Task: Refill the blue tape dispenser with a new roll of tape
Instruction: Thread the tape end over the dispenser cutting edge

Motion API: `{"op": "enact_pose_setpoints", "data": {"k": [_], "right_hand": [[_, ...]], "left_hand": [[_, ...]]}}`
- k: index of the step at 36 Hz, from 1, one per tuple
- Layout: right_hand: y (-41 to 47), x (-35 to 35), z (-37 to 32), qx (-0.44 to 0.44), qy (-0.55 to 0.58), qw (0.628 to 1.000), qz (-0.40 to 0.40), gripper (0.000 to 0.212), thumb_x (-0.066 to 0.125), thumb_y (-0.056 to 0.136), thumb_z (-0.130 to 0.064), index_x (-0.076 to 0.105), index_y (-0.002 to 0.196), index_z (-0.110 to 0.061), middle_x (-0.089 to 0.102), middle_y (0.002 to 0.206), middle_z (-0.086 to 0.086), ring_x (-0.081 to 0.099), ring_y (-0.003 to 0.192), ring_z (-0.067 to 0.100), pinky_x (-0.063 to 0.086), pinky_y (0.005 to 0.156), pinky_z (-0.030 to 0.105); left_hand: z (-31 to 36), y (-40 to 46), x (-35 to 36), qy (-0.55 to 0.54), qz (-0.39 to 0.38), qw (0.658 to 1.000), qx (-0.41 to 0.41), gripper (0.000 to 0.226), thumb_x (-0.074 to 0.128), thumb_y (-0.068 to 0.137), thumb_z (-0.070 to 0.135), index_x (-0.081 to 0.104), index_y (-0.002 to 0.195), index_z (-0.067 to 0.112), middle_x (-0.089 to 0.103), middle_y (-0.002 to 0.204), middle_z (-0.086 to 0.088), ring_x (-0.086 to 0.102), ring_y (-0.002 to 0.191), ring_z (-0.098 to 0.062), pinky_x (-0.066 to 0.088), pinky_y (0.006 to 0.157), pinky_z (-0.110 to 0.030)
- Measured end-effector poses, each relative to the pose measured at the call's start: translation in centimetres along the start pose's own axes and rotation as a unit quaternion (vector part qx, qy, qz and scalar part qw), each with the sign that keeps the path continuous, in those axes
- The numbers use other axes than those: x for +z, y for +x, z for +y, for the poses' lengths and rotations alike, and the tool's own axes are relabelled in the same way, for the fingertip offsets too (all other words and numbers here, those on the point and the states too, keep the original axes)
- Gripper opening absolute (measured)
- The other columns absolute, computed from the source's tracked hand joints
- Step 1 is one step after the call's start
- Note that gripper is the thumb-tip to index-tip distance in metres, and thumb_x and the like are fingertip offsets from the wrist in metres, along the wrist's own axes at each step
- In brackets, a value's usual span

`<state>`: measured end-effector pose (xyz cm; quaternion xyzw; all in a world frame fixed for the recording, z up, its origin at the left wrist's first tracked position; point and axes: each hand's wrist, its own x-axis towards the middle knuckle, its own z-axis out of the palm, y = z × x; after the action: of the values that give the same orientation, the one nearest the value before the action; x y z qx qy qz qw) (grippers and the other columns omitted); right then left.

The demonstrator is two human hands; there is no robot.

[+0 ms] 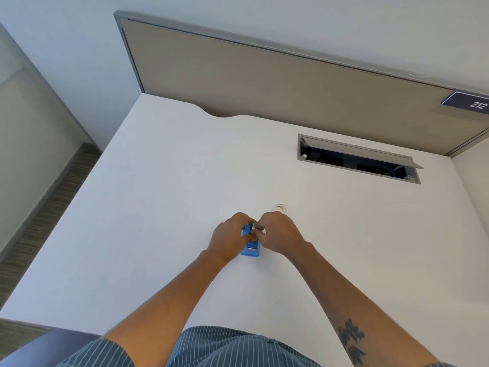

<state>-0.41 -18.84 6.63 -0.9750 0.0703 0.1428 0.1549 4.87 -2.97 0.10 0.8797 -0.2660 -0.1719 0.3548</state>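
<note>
Blue tape dispenser (250, 250) gripped by left hand (230, 236); right hand (278, 232) pinches something small atop it.

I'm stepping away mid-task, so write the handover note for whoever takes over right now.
Left hand: grips the blue tape dispenser on the white desk, steadying it.
Right hand: fingers pinch a small pale piece at the dispenser's top end; whether it is tape or a core cannot be told.
A small white ring, possibly a roll or spool, lies on the desk just beyond the right hand.
Done: dispenser in hand, being worked on.
Left: seat the new roll, thread the tape.
</note>
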Motion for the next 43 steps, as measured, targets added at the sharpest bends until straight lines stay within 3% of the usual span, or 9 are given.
{"op": "enact_pose_setpoints", "data": {"k": [16,20,26,34,39,43], "right_hand": [[0.08,0.03,-0.13,0.009,0.019,1.0,0.016,0.035,0.056,0.098,-0.028,0.071,0.074,-0.008,0.068,0.074,0.008,0.065,0.073,0.028,0.044,0.058,0.038],[0.29,-0.02,-0.12,0.013,0.031,0.999,0.015,0.035,0.057,0.096,-0.028,0.072,0.071,-0.008,0.067,0.071,0.009,0.055,0.068,0.024,0.038,0.057,0.034],[0.43,-0.19,-0.18,0.021,0.037,0.999,0.011,0.034,0.058,0.095,-0.026,0.071,0.07,-0.007,0.069,0.07,0.01,0.048,0.068,0.02,0.047,0.062,0.04],[0.42,-0.43,0.17,0.027,0.055,0.998,0.022,0.033,0.058,0.095,-0.025,0.076,0.076,-0.005,0.073,0.071,0.011,0.055,0.074,0.026,0.054,0.074,0.045],[0.09,-0.34,0.11,0.027,0.051,0.998,0.007,0.032,0.058,0.095,-0.029,0.075,0.079,-0.007,0.072,0.073,0.01,0.067,0.081,0.032,0.054,0.063,0.043],[-0.09,-0.27,0.14,0.024,0.039,0.999,0.011,0.028,0.06,0.095,-0.031,0.077,0.084,-0.011,0.074,0.078,0.006,0.068,0.076,0.028,0.056,0.066,0.042]], "left_hand": [[-0.27,0.05,0.27,-0.002,0.005,1.0,0.008,0.029,0.073,0.092,0.036,0.067,0.118,0.028,0.065,0.118,0.012,0.062,0.096,-0.009,0.053,0.09,-0.028],[-0.32,0.05,0.32,-0.001,0.006,1.0,0.005,0.029,0.073,0.091,0.037,0.066,0.118,0.029,0.066,0.117,0.013,0.064,0.099,-0.011,0.053,0.09,-0.028],[-0.29,0.08,0.3,-0.004,0.002,1.0,0.006,0.029,0.074,0.091,0.035,0.066,0.118,0.027,0.066,0.117,0.012,0.064,0.099,-0.012,0.053,0.09,-0.029],[-0.09,-0.04,0.1,0.001,0.004,1.0,0.013,0.028,0.073,0.091,0.032,0.066,0.118,0.028,0.065,0.116,0.013,0.063,0.099,-0.012,0.053,0.089,-0.03],[-0.02,-0.19,0.0,-0.003,0.007,1.0,0.017,0.027,0.073,0.091,0.031,0.067,0.118,0.027,0.066,0.116,0.013,0.064,0.099,-0.012,0.054,0.088,-0.031],[0.14,-0.3,-0.07,-0.006,0.012,1.0,0.017,0.028,0.072,0.092,0.031,0.067,0.119,0.025,0.066,0.119,0.012,0.064,0.101,-0.013,0.053,0.089,-0.032]]}}
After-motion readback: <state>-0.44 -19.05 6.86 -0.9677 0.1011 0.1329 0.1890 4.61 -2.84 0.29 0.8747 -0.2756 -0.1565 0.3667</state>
